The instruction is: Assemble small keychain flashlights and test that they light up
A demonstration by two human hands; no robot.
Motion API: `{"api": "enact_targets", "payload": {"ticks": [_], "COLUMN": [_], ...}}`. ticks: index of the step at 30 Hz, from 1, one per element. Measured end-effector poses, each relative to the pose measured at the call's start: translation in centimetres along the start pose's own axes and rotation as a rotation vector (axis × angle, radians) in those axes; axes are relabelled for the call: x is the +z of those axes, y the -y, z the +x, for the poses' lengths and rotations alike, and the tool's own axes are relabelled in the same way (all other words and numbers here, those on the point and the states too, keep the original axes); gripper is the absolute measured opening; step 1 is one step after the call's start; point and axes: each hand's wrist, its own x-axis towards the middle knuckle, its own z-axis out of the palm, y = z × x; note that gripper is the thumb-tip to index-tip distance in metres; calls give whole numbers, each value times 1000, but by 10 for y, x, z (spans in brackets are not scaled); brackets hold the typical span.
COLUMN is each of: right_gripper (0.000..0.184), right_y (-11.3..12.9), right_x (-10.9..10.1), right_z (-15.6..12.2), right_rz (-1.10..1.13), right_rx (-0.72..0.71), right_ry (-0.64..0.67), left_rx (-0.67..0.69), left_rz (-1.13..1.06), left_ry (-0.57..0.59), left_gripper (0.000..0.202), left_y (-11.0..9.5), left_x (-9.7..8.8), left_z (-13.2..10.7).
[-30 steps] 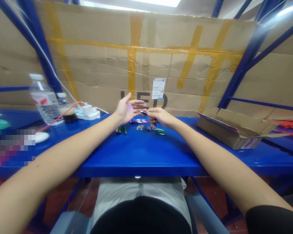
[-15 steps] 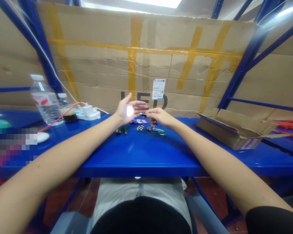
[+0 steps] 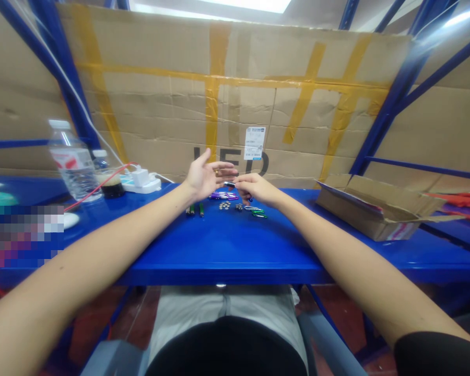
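Mid-air over glossy blue metal table [image 3: 235, 250]: slim dark cylindrical torch [image 3: 230, 183], pinched at fingertips of right hand [image 3: 255, 189], tip toward left hand [image 3: 202, 177] at 9 o'clock, palm open, fingers spread. Scattered at 6 o'clock: purple tubes [image 3: 219, 196], small metal rings [image 3: 224, 205], green clips [image 3: 259, 213]. Creased cardboard box [image 3: 372, 209] at 3 o'clock, clear plastic bottle [image 3: 72, 162] far out at 9.

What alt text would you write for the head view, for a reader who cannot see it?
The right hand holds a small dark flashlight toward the open left hand, above a blue table with purple flashlights, a water bottle and an open cardboard box.
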Motion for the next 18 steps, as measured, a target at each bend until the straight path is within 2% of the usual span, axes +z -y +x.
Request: {"api": "enact_targets", "payload": {"ticks": [6, 14, 18], "right_gripper": [22, 26, 27], "right_y": [0, 0, -2], "right_x": [0, 0, 0], "right_z": [0, 0, 1], "right_rz": [-43, -31, -5], "right_rx": [-4, -8, -14], "right_ry": [8, 8, -8], "left_rx": [-32, 5, -60], "left_rz": [-105, 18, -149], "left_ry": [-14, 14, 3], "left_gripper": [94, 93, 92], "left_y": [0, -1, -1], "left_x": [0, -1, -1], "left_z": [0, 0, 1]}}
